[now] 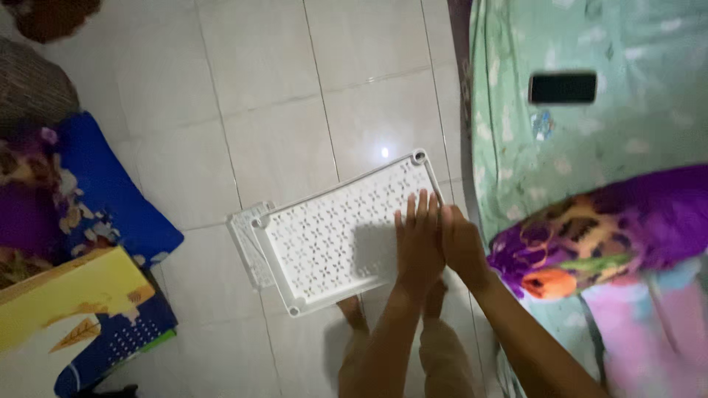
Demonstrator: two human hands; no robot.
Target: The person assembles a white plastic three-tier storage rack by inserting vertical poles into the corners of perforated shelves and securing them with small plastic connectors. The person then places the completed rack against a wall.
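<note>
Under both hands lies a pale tiled floor (295, 88). Just right of the hands is a bed with a green sheet (634, 133), and a bright purple flowered cloth (605, 221) lies on it. Far to the left sits a blue flowered pillow (110, 199). A white plastic shelf panel with little holes (332, 236) is held up over the floor. The left hand (418, 239) lies flat on it, fingers straight and close together. The right hand (461, 243) grips its right edge. Up beyond the hands, a small black phone (563, 88) rests on the bed.
</note>
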